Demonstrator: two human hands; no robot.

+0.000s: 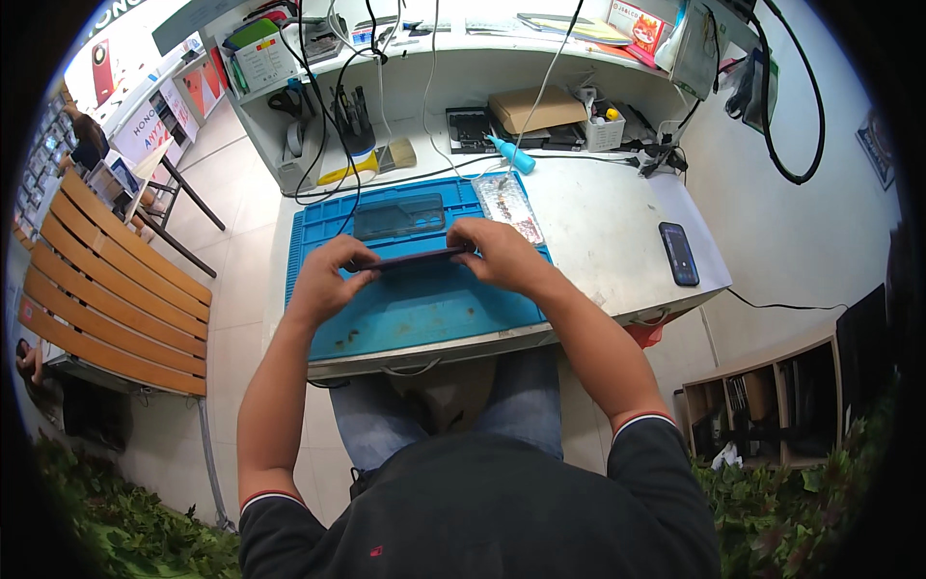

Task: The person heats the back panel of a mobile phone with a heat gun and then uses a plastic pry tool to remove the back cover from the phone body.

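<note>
Between my two hands is a thin dark phone, seen almost edge-on and held above a blue work mat. My left hand pinches its left end with thumb and fingers. At the opposite end, my right hand grips it the same way. Which face of the phone is turned up is hard to make out. Just beyond it, a dark see-through phone case lies on the mat. A pale patterned pad with small bits on it rests at the mat's far right corner.
Past the mat are a yellow-handled brush, a turquoise squeeze bottle and a white basket. Another phone lies to the right on the white desk. Cables hang from above the shelf. A slatted wooden bench stands at left.
</note>
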